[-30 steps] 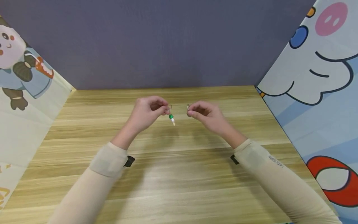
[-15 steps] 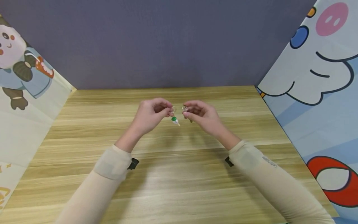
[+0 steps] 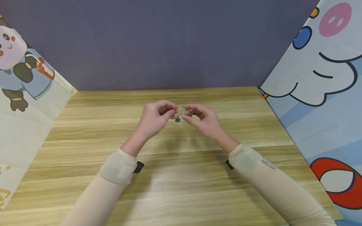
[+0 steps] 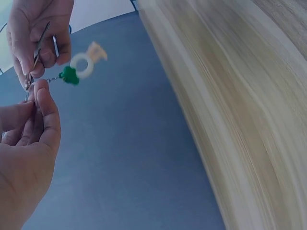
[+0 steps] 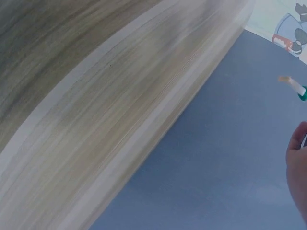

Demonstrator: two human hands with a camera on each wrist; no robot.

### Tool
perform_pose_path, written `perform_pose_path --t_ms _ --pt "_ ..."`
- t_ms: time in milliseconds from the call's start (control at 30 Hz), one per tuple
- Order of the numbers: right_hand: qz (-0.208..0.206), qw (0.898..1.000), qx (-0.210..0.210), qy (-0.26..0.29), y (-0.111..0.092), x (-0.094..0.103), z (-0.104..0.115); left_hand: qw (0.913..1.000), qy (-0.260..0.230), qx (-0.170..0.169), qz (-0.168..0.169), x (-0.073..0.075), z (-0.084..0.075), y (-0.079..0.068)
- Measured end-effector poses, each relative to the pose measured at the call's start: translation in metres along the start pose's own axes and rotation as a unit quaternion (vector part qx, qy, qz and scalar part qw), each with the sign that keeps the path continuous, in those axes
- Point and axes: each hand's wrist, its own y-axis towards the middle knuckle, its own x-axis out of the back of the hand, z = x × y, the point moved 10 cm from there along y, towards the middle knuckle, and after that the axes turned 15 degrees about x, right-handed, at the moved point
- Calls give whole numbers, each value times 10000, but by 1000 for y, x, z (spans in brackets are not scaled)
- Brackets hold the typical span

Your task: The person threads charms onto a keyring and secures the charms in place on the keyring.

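Note:
My left hand [image 3: 155, 116] pinches the metal ring [image 3: 179, 111] of a keychain between thumb and fingertips. From it hangs a small charm [image 4: 70, 75], green at the top, then a white loop and a pale tan end. Facing it, my right hand [image 3: 207, 121] pinches a thin, key-like metal piece [image 4: 41, 42], seen nearly edge-on in the left wrist view. The fingertips of both hands almost meet at the ring, which overlaps the metal piece there. In the right wrist view only part of the right hand [image 5: 298, 167] and the charm [image 5: 297, 87] show at the right edge.
Both hands are above a wood-grain table [image 3: 186, 188]. A dark grey-blue panel [image 3: 169, 44] rises behind it. Cartoon-printed panels stand at the left [image 3: 36, 125] and right [image 3: 305, 110]. A black strap [image 3: 138, 167] shows at the left wrist.
Both hands have moved toward each other, narrowing the gap between the ring and the metal piece. The charm has shifted slightly right with the left hand.

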Motion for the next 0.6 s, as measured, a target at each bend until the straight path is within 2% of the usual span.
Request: perform_pose_path --t_ms 100,167,333,467,600 --pt "15 9982 412 -438 1 1 7 10000 -12 -7 -3 -1 -1 -1" --pt "-11 9932 790 -850 2 2 14 10000 -20 1 9 -3 -1 -1" --pt "-83 9709 1683 -1699 3 4 32 10000 44 14 -12 -4 -2 -1" --pt "-81 9611 1997 -1905 2 2 37 10000 51 -18 27 -7 -3 -1" --pt "-66 9567 2125 -1989 1 1 38 10000 14 -16 70 -10 -3 -1"
